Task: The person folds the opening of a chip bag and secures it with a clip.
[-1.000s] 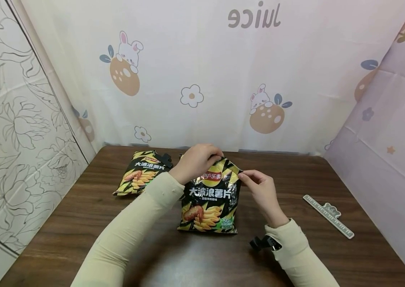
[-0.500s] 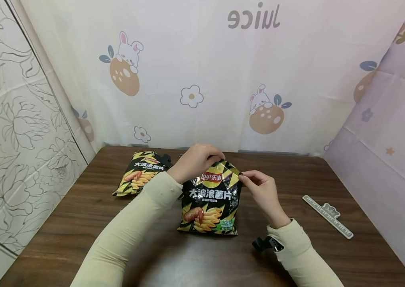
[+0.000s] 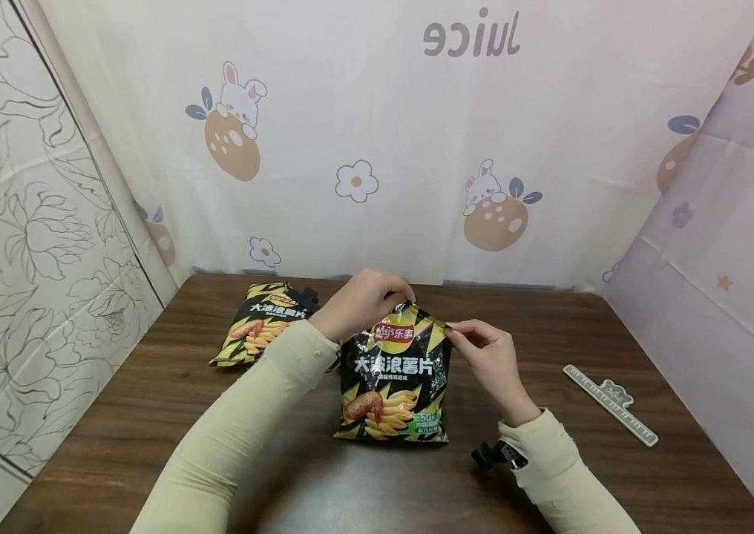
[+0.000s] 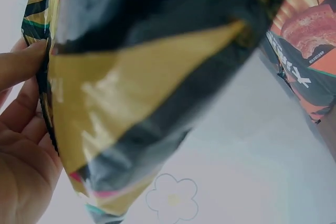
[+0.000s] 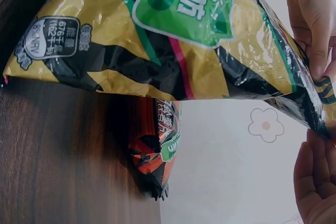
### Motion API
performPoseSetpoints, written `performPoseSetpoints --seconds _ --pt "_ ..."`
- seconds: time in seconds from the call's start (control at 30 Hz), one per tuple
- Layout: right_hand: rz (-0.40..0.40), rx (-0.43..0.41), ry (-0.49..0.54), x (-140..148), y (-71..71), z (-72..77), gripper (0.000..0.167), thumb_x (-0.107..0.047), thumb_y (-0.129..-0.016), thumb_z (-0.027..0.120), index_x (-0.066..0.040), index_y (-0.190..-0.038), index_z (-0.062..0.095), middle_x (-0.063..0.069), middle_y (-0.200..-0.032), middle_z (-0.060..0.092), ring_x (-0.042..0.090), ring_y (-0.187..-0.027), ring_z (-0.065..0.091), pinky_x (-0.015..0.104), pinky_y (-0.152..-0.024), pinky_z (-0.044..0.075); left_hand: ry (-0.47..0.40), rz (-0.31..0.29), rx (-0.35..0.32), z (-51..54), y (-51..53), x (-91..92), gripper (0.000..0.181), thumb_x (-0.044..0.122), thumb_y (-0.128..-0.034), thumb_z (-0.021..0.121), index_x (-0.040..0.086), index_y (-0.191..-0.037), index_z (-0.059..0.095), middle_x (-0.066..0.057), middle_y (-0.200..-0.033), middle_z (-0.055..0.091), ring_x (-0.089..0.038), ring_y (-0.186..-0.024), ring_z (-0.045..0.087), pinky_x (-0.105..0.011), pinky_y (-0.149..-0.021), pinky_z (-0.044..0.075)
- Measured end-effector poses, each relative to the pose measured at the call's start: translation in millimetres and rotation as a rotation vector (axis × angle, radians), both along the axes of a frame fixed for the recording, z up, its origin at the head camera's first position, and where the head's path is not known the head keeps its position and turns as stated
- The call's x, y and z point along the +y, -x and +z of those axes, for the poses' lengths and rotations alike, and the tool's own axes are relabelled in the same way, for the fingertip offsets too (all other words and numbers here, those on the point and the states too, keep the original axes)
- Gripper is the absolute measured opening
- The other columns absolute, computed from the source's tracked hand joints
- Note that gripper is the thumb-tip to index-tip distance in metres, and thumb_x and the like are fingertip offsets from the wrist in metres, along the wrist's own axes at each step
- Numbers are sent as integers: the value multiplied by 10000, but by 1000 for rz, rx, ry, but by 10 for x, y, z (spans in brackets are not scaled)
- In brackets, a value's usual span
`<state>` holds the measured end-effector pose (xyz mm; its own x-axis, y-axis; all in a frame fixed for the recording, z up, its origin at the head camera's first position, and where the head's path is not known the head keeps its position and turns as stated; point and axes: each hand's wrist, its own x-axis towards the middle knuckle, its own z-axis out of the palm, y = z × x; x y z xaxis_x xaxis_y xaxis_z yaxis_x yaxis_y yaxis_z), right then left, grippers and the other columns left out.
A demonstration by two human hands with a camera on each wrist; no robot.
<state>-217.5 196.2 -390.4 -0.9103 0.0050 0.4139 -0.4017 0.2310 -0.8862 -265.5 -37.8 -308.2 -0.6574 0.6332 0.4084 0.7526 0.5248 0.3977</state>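
My left hand point(image 3: 366, 304) holds the top edge of a black-and-yellow bag of potato chips point(image 3: 393, 371) near the table's middle. With thumb and fingers, my right hand point(image 3: 487, 363) pinches its upper right corner. The bag stands upright, its printed front towards me. In the left wrist view, the left hand point(image 4: 26, 166) grips the rim of the chip bag point(image 4: 105, 103). Both hands meet the top of the bag point(image 5: 205, 61) in the right wrist view, the right hand point(image 5: 315, 177) lower and the left hand point(image 5: 310, 19) higher.
A second black-and-yellow chip bag point(image 3: 260, 326) lies at back left, a black clip point(image 3: 306, 297) on its top. Behind the held bag stands a red-and-black bag point(image 5: 152, 150). A pale ruler-shaped clip point(image 3: 611, 404) lies right on the wooden table point(image 3: 170, 415). A printed curtain point(image 3: 350, 111) hangs behind.
The held chip bag has shifted slightly towards me and to the right, its top a little lower. Both hands keep their hold almost in place.
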Motion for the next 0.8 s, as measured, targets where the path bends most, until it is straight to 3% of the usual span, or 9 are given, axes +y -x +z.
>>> performPoseSetpoints --seconds 0.1,0.2,0.33,0.5,0.63,0.8 --pt "-7 -8 -5 -16 -16 11 116 -16 -887 698 49 -973 741 -144 -857 718 62 -682 601 200 -589 488 6 1 -1 -5 -3 -9 185 116 -988 584 108 -1013 767 -21 -1004 753 -104 -854 690 -257 -762 544" --pt "-10 3 -21 -68 -104 108 98 9 -886 689 65 -950 738 17 -875 747 67 -654 573 205 -561 456 11 -3 -2 -15 -9 -17 186 106 -986 584 108 -1011 769 -21 -993 754 -94 -822 682 -244 -738 537" --pt "5 58 -2 -104 -164 158 73 45 -879 680 84 -916 729 117 -893 747 35 -662 588 196 -574 472 17 -10 -1 -14 -12 -21 185 101 -983 586 113 -1011 768 -18 -989 754 -85 -809 676 -234 -729 534" --pt "5 92 27 -109 -123 112 50 75 -866 679 88 -889 722 51 -868 751 36 -641 579 193 -556 460 22 -8 4 17 4 -20 175 112 -981 594 110 -1023 764 -22 -1027 753 -113 -881 697 -257 -776 547" --pt "-18 82 39 -91 -50 34 45 66 -862 690 69 -883 730 -77 -839 736 69 -615 558 193 -533 437 24 -3 5 45 21 -8 166 125 -980 600 127 -1026 760 -14 -1036 751 -116 -908 694 -268 -804 546" --pt "-27 89 60 -76 -3 -30 43 31 -862 708 63 -879 733 -156 -820 718 67 -624 570 191 -536 445 59 10 -42 75 29 8 160 150 -976 612 133 -1048 753 -6 -1041 745 -106 -910 680 -272 -810 539"
